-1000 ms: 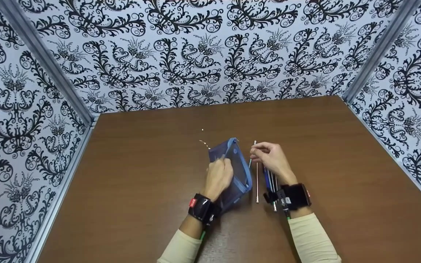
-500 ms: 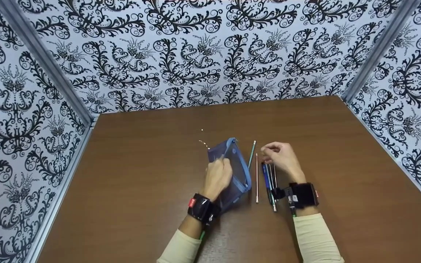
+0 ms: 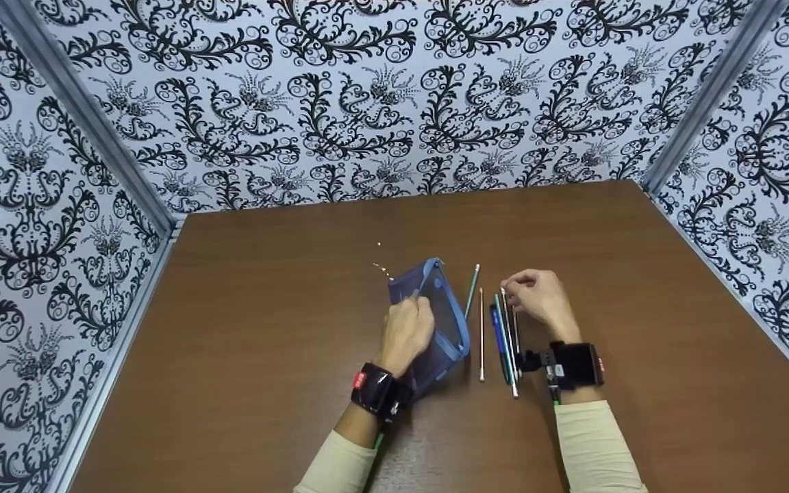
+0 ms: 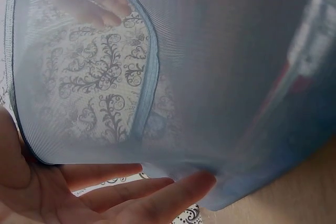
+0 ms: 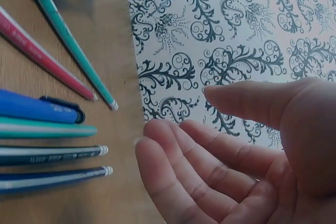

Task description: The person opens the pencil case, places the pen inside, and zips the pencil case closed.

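My left hand (image 3: 408, 332) grips the edge of a blue mesh pencil case (image 3: 451, 311), which stands tilted with its zipped mouth facing right. In the left wrist view the thin mesh (image 4: 220, 77) rises over the fingers of that hand. My right hand (image 3: 538, 298) is over the far ends of a group of pencils, its thumb apart from the fingers and nothing between them. That group has a blue pen (image 5: 37, 107), a teal pencil (image 5: 42, 128), a dark green pencil (image 5: 52, 155) and a dark blue pencil (image 5: 52, 178).
Between case and group lie a red pencil (image 5: 47, 64) and a green pencil (image 5: 68, 38), whose near end is hidden by the case. A beaded strand (image 3: 382, 269) trails from the case on the brown table (image 3: 264, 308). Patterned walls (image 3: 367, 123) enclose the table.
My right hand has moved right, from the green pencil to the far ends of the grouped pencils. The green pencil lies uncovered. My left hand and the case have hardly moved.
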Demonstrator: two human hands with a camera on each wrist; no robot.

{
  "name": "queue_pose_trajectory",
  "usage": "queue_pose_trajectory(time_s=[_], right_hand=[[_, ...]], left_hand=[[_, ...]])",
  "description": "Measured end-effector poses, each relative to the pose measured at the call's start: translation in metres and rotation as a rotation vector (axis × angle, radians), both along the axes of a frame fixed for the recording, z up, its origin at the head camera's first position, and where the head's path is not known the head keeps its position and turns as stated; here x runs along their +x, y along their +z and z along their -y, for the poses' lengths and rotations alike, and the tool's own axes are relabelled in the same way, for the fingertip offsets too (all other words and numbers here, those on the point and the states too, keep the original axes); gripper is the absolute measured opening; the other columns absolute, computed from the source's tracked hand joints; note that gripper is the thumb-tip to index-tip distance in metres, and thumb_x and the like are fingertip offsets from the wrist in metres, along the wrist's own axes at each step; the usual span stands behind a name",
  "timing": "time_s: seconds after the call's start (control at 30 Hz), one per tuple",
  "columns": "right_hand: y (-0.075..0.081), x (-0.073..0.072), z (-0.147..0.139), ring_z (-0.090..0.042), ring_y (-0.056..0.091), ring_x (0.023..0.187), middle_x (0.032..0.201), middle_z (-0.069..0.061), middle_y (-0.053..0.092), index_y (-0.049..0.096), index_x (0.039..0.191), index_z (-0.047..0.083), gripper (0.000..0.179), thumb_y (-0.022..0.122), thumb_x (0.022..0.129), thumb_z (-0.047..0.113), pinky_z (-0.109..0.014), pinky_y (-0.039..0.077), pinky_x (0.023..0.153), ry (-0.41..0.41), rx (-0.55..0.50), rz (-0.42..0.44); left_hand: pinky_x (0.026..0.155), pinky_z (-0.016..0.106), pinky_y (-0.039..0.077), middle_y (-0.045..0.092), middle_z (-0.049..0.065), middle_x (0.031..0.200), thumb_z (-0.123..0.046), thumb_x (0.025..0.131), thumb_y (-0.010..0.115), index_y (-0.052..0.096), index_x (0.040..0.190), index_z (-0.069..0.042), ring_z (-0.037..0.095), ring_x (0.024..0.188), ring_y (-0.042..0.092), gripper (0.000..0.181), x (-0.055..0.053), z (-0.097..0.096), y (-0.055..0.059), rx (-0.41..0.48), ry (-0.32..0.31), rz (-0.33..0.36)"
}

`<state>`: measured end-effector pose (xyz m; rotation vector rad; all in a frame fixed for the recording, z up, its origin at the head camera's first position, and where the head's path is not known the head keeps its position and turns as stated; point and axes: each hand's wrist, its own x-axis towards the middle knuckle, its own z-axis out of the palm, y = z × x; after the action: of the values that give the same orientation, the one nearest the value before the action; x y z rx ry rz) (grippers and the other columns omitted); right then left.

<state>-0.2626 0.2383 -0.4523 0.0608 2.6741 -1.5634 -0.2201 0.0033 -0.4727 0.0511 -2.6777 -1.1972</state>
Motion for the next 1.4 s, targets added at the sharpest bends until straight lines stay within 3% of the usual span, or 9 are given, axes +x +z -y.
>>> queue_pose_trajectory(time_s=[0.23,0.47,0.67,0.83,1.1,1.3,1.4], right_hand=[[-0.003,-0.001,-0.005,-0.020,0.068,0.073,0.101,-0.022,0.070,0.067,0.108,-0.006,0.022,0.059,0.095,0.010,-0.038,0.059,0.074,-0.029,0.045,0.078],[-0.008,-0.004,-0.009,-0.019,0.069,0.073,0.100,-0.022,0.070,0.065,0.110,-0.008,0.022,0.059,0.094,0.007,-0.036,0.059,0.073,-0.044,0.067,0.131],[-0.014,-0.006,-0.013,-0.018,0.068,0.071,0.088,-0.013,0.069,0.064,0.112,-0.007,0.024,0.059,0.093,0.007,-0.030,0.058,0.066,-0.046,0.095,0.180],[-0.018,-0.007,-0.013,-0.018,0.066,0.071,0.088,-0.011,0.068,0.065,0.108,-0.005,0.019,0.059,0.093,0.006,-0.029,0.057,0.064,-0.055,0.106,0.238],[-0.023,-0.010,-0.013,-0.013,0.065,0.062,0.090,-0.015,0.071,0.066,0.096,-0.005,0.011,0.063,0.088,0.003,-0.028,0.057,0.058,-0.029,0.206,0.223],[-0.023,-0.008,-0.010,-0.015,0.063,0.062,0.081,-0.012,0.064,0.062,0.098,-0.005,0.015,0.067,0.089,0.006,-0.027,0.056,0.056,-0.033,0.234,0.243],[-0.024,-0.007,-0.009,-0.014,0.061,0.057,0.074,-0.009,0.062,0.061,0.091,-0.002,0.010,0.067,0.089,0.006,-0.026,0.055,0.053,-0.040,0.249,0.236]], left_hand=[[0.069,0.053,0.051,0.071,0.025,0.089,-0.026,0.099,0.038,0.065,0.073,-0.001,0.043,0.082,0.069,0.044,-0.001,0.000,-0.001,-0.014,0.009,0.009],[0.069,0.053,0.051,0.071,0.024,0.089,-0.026,0.099,0.038,0.065,0.074,-0.002,0.043,0.081,0.069,0.044,-0.001,0.001,-0.001,-0.010,0.005,0.000],[0.068,0.050,0.051,0.070,0.022,0.088,-0.027,0.100,0.037,0.062,0.071,-0.006,0.039,0.079,0.068,0.043,-0.001,0.001,0.000,0.002,-0.011,0.018],[0.067,0.049,0.051,0.070,0.021,0.087,-0.028,0.100,0.037,0.061,0.071,-0.007,0.038,0.078,0.068,0.043,0.000,0.002,0.000,0.000,-0.014,0.027],[0.071,0.055,0.051,0.071,0.025,0.091,-0.022,0.098,0.036,0.064,0.076,0.000,0.044,0.085,0.069,0.042,0.000,0.000,-0.002,-0.021,-0.011,-0.052],[0.072,0.055,0.051,0.071,0.024,0.094,-0.023,0.099,0.037,0.066,0.078,-0.001,0.043,0.087,0.069,0.042,0.000,0.000,-0.001,-0.014,-0.004,-0.019],[0.072,0.055,0.051,0.071,0.024,0.094,-0.023,0.099,0.037,0.066,0.080,-0.001,0.044,0.087,0.069,0.041,0.000,0.000,0.000,-0.012,-0.014,-0.025]])
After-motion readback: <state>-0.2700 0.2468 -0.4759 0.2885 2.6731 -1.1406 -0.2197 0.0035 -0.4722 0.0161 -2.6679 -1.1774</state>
